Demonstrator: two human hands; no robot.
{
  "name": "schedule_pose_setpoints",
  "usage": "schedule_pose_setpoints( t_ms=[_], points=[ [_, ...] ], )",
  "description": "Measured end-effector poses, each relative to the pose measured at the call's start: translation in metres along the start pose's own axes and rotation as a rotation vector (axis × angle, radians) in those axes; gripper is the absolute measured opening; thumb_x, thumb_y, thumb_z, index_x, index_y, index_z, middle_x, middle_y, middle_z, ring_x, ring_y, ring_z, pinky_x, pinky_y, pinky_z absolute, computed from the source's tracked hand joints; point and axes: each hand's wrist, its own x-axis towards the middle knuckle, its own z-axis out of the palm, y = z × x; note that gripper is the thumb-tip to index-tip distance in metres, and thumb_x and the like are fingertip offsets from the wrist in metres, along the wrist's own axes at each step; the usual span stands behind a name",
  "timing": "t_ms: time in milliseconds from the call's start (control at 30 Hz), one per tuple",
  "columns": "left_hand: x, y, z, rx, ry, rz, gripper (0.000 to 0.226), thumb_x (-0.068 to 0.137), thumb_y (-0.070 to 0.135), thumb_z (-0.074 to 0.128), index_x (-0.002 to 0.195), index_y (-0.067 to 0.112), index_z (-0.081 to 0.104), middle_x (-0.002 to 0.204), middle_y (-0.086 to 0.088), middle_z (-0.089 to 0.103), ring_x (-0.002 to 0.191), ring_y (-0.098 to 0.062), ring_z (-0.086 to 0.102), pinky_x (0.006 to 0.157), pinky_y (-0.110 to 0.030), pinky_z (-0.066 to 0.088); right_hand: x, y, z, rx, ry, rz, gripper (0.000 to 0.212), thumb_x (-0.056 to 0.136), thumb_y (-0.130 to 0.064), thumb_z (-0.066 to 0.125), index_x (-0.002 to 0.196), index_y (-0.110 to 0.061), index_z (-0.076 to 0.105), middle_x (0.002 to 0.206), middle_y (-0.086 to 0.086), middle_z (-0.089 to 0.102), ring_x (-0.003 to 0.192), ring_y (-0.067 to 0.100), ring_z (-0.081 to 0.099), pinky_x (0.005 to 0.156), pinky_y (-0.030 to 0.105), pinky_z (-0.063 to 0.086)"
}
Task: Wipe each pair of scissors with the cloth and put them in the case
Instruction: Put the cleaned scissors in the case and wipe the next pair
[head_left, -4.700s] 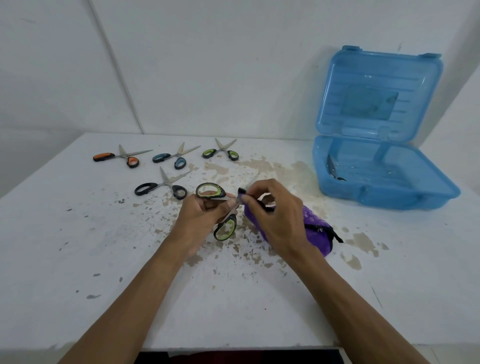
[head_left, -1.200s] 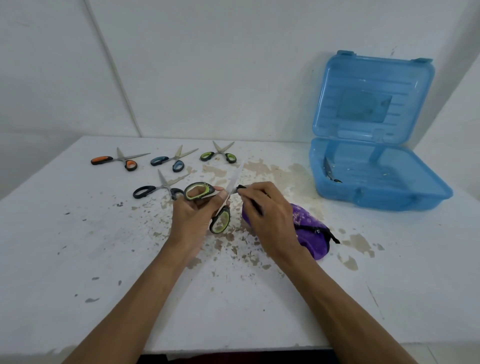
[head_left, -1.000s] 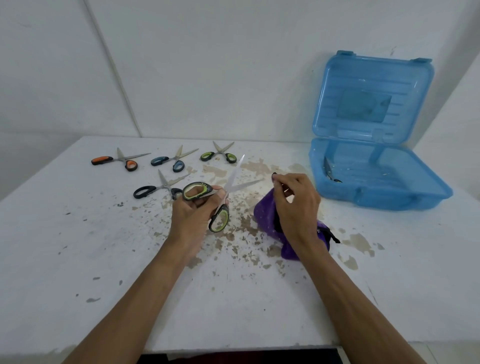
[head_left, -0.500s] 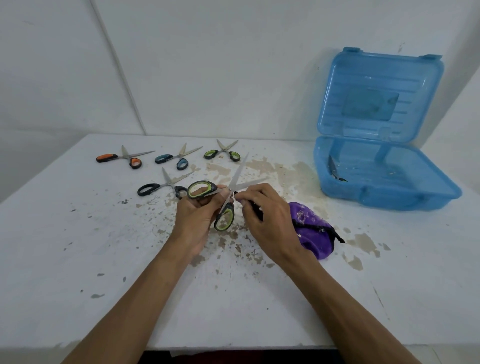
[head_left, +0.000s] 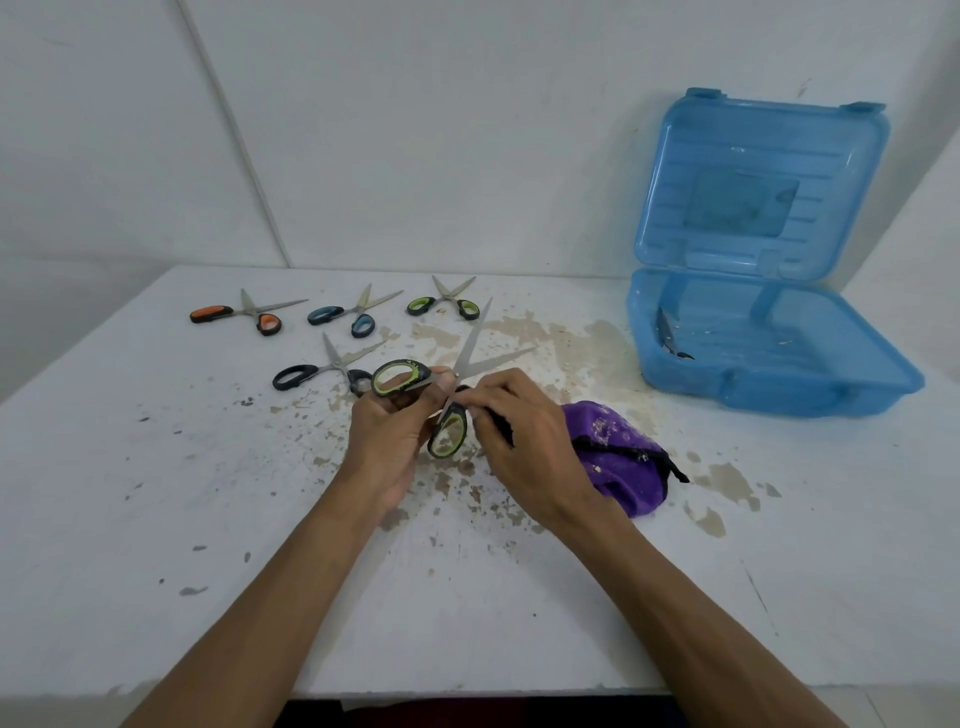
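My left hand (head_left: 387, 434) grips the handles of a large green-and-black pair of scissors (head_left: 470, 358), blades spread open and pointing away. My right hand (head_left: 517, 441) pinches a corner of the purple cloth (head_left: 615, 454) against the scissors near the pivot. The rest of the cloth trails on the table to the right. The open blue case (head_left: 769, 384) stands at the back right with one dark pair of scissors (head_left: 667, 332) inside at its left end.
Several more scissors lie at the back left: orange-handled (head_left: 244, 314), blue-handled (head_left: 353, 317), small green-handled (head_left: 447, 301), black-handled (head_left: 324, 369). The white table (head_left: 156, 519) has flaking, stained paint in the middle. Walls close in behind.
My right hand lifted away with the cloth a second ago, then came back to the scissors near the pivot. My left hand has kept its hold on the open scissors.
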Motion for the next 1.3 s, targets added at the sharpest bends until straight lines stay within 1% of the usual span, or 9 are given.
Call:
schedule_pose_setpoints(
  t_ms=[67, 200, 433, 667, 833, 1033, 1100, 1200, 1300],
  points=[
    [0.001, 0.000, 0.000, -0.005, 0.017, 0.000, 0.014, 0.083, 0.008, 0.077, 0.098, 0.008, 0.076, 0.090, -0.007, 0.079, 0.086, -0.018, 0.075, 0.079, -0.032, 0.061, -0.001, 0.003, -0.002, 0.008, 0.007, 0.000, 0.021, 0.096, -0.002, 0.061, 0.110, -0.008, 0.075, 0.101, 0.001, 0.062, 0.092, 0.010, 0.057, 0.076, 0.019, 0.049],
    [0.001, 0.000, -0.001, 0.004, 0.020, -0.004, 0.018, 0.084, 0.009, 0.077, 0.102, 0.006, 0.076, 0.097, -0.012, 0.079, 0.092, -0.021, 0.074, 0.086, -0.037, 0.061, 0.002, 0.001, -0.006, 0.000, 0.157, 0.017, 0.021, 0.095, -0.003, 0.063, 0.111, -0.008, 0.075, 0.105, 0.002, 0.063, 0.097, 0.008, 0.058, 0.082, 0.013, 0.046],
    [0.003, -0.001, -0.003, 0.021, 0.086, -0.008, 0.017, 0.085, 0.010, 0.078, 0.102, 0.007, 0.077, 0.097, -0.013, 0.078, 0.088, -0.025, 0.074, 0.083, -0.038, 0.061, -0.006, 0.004, -0.006, -0.073, -0.173, -0.089, 0.025, 0.096, 0.003, 0.057, 0.110, -0.009, 0.073, 0.106, 0.004, 0.058, 0.094, 0.018, 0.054, 0.075, 0.026, 0.047],
    [0.004, 0.000, -0.004, 0.015, 0.085, 0.019, 0.016, 0.085, 0.010, 0.078, 0.101, 0.007, 0.076, 0.096, -0.010, 0.079, 0.088, -0.022, 0.074, 0.075, -0.032, 0.061, -0.004, -0.001, -0.002, -0.124, -0.168, -0.109, 0.032, 0.096, 0.006, 0.056, 0.119, -0.010, 0.069, 0.107, 0.005, 0.058, 0.094, 0.020, 0.054, 0.074, 0.028, 0.048],
    [0.003, 0.003, -0.004, -0.081, 0.066, 0.013, 0.020, 0.078, 0.015, 0.079, 0.096, 0.008, 0.076, 0.086, -0.005, 0.078, 0.080, -0.016, 0.072, 0.071, -0.028, 0.061, -0.005, 0.010, -0.014, -0.043, -0.349, 0.033, 0.032, 0.093, 0.005, 0.051, 0.093, -0.017, 0.074, 0.099, -0.009, 0.059, 0.092, 0.006, 0.054, 0.078, 0.018, 0.043],
    [0.003, 0.007, 0.005, -0.153, 0.006, -0.012, 0.021, 0.081, 0.015, 0.078, 0.100, 0.007, 0.076, 0.089, -0.008, 0.078, 0.084, -0.020, 0.072, 0.080, -0.035, 0.061, 0.001, -0.001, -0.014, 0.285, -0.047, 0.294, 0.016, 0.101, -0.028, 0.059, 0.112, -0.021, 0.068, 0.097, -0.013, 0.069, 0.091, 0.004, 0.064, 0.076, 0.018, 0.053],
    [0.003, 0.007, 0.012, -0.158, -0.037, -0.020, 0.014, 0.085, 0.012, 0.076, 0.098, 0.007, 0.076, 0.088, -0.009, 0.077, 0.082, -0.021, 0.073, 0.077, -0.034, 0.062, 0.004, -0.004, -0.009, 0.416, -0.027, 0.379, 0.021, 0.094, -0.037, 0.068, 0.109, -0.022, 0.070, 0.089, -0.008, 0.073, 0.084, 0.009, 0.069, 0.075, 0.029, 0.059],
    [0.005, 0.008, 0.021, -0.173, -0.062, -0.025, 0.011, 0.088, 0.009, 0.074, 0.098, 0.006, 0.076, 0.089, -0.010, 0.076, 0.083, -0.020, 0.073, 0.073, -0.030, 0.061, 0.008, 0.000, -0.009, 0.504, 0.030, 0.442, 0.018, 0.090, -0.029, 0.075, 0.104, -0.020, 0.071, 0.082, 0.000, 0.074, 0.074, 0.016, 0.071, 0.070, 0.041, 0.061],
    [0.007, 0.008, 0.022, -0.126, -0.068, 0.010, 0.011, 0.088, 0.007, 0.074, 0.098, 0.005, 0.076, 0.093, -0.010, 0.077, 0.087, -0.021, 0.073, 0.076, -0.029, 0.061, 0.008, 0.008, -0.013, 0.513, 0.067, 0.448, 0.012, 0.090, -0.023, 0.076, 0.100, -0.016, 0.074, 0.082, 0.001, 0.075, 0.068, 0.016, 0.067, 0.062, 0.032, 0.058]
  ],
)
